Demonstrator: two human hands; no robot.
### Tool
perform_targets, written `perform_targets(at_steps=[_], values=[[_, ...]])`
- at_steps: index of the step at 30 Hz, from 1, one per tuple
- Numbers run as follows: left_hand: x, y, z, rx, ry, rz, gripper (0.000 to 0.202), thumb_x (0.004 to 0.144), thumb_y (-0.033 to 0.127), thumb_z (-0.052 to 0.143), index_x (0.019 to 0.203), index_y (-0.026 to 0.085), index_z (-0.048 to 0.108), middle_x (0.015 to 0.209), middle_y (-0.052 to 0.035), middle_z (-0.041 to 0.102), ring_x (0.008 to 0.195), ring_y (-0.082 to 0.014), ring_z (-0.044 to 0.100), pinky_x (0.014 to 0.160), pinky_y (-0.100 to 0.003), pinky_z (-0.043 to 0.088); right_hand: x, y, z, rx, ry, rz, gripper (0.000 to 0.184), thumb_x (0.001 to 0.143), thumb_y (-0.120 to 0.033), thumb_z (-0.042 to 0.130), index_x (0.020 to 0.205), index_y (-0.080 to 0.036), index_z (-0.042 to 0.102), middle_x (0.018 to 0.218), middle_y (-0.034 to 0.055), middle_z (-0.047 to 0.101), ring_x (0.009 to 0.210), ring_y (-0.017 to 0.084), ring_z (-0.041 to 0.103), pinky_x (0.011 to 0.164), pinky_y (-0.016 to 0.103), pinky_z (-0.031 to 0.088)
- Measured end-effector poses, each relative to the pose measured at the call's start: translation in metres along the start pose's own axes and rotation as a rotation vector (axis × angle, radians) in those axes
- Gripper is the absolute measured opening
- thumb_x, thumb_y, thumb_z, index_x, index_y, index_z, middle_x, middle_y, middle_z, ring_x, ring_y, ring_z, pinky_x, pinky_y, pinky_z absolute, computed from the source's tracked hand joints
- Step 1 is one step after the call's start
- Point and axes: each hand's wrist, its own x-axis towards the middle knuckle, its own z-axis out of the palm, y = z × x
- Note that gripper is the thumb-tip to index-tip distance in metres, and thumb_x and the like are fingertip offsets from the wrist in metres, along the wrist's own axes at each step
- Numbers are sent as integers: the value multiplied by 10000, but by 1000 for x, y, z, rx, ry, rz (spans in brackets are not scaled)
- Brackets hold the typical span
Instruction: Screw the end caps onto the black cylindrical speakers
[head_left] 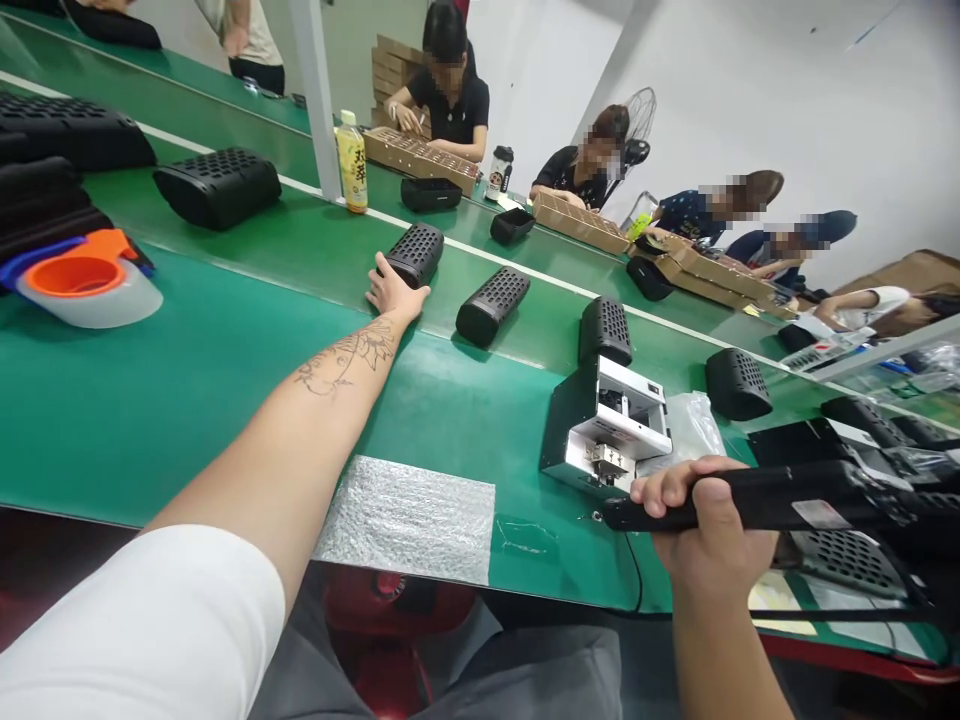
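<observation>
While the green table [82, 420] spreads leftward, leaving room to move, the fingers of the right hand [709, 530] pinch a long black housing [787, 492]; a silvery sheet [416, 515] reaches the near edge; beyond, the left hand [395, 290] spreads its fingers around a perforated case [420, 248], grip unclear.

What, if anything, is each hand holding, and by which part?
Right hand: a long black object, by its left end. Left hand: a perforated black case, by its near end.

A sheet [412, 515] lies on the table [187, 400] left of a machine [566, 430]; a bottle [352, 170] stands beyond the left hand [396, 290] and its case [416, 252].
</observation>
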Motion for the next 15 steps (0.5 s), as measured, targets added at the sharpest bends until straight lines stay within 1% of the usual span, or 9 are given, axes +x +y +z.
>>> perform_targets(at_steps=[2,4,5,7,9,11,12,14,15], values=[[8,0,-13,-90,-19,-52,1344,760,126,1088,1912,206,400,1950,-368,447,1848,-550,553,1567,-774,369,-2,0,8,13,-23,-2,286,964,-497,1072,1010,-300,870,639,-55,667,471,175,642,527,369,672],[4,-4,-33,-119,-3,-62,1258,775,120,1062,1873,180,451,1910,-351,511,1788,-505,633,1546,-691,467,-6,-1,15,34,-40,2,280,968,-483,1078,1009,-295,874,642,-51,684,476,172,655,533,364,685],[-2,-9,-49,-109,2,-42,1221,779,127,1057,1852,168,477,1886,-333,553,1776,-481,648,1547,-654,485,-9,-2,18,45,-45,5,286,970,-480,1082,1008,-290,873,646,-49,689,481,172,663,535,363,691],[-22,-28,-91,-88,-25,48,1157,778,170,1063,1808,174,537,1820,-273,654,1756,-444,673,1546,-614,506,-16,-7,24,69,-55,6,300,972,-480,1089,1016,-280,871,648,-51,690,485,171,672,538,362,702],[-51,-56,-145,-102,-95,161,1124,750,248,1089,1761,207,601,1753,-222,734,1706,-447,717,1513,-629,554,-23,-15,28,101,-80,11,309,978,-481,1093,1029,-277,866,644,-61,681,476,166,666,537,361,707],[-88,-86,-202,-156,-221,234,1174,682,374,1136,1736,228,640,1673,-211,792,1603,-475,789,1422,-648,648,-29,-26,31,144,-129,18,306,996,-496,1075,1051,-285,860,643,-74,668,453,157,640,516,350,687],[-109,-99,-228,-177,-310,263,1224,658,457,1156,1748,245,641,1652,-204,809,1544,-482,826,1367,-647,694,-32,-32,32,168,-160,28,300,1013,-508,1057,1063,-293,854,646,-82,659,439,151,620,502,343,670],[-151,-118,-268,-176,-483,299,1300,630,595,1177,1773,285,640,1614,-184,838,1427,-474,885,1254,-621,769,-37,-44,35,211,-221,49,296,1041,-544,1018,1082,-312,838,647,-98,628,411,140,568,468,326,625],[-171,-124,-282,-163,-562,314,1308,638,629,1182,1783,299,643,1607,-173,847,1394,-462,901,1222,-599,786,-39,-50,38,228,-242,54,302,1048,-562,1005,1086,-320,830,645,-106,607,399,135,541,452,319,603]])
